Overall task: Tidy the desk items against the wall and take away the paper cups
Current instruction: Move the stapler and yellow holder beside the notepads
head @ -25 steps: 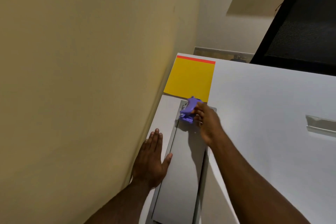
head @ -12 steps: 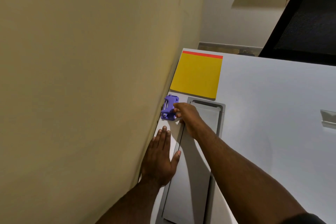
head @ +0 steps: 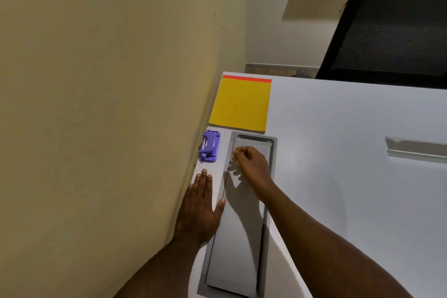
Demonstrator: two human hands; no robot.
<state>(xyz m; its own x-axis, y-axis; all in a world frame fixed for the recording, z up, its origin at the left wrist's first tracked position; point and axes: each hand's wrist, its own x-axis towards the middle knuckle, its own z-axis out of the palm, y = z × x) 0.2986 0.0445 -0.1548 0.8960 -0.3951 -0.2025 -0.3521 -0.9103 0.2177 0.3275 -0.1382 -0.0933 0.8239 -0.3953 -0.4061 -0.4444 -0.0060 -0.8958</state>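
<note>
A small purple stapler-like tool [head: 209, 145] lies on the white desk [head: 338, 176], right against the beige wall [head: 108, 104]. Beyond it a yellow notepad [head: 240, 104] with a red top strip lies flat next to the wall. My right hand [head: 251, 162] hovers over the grey cable-tray lid, fingers loosely curled, holding nothing, a short way right of the purple tool. Between the wall and the lid, my left hand [head: 200, 208] rests flat on the desk with fingers spread. No paper cups are in view.
A long grey cable-tray lid [head: 239, 237] is set into the desk, running toward me. A second metal slot [head: 416, 150] shows at the right edge. A black mesh chair back [head: 391, 26] stands behind the desk's far edge.
My right hand carried the purple tool from the cable-tray lid leftward to the wall, let it go and drew back to the right. My left hand stayed flat.
</note>
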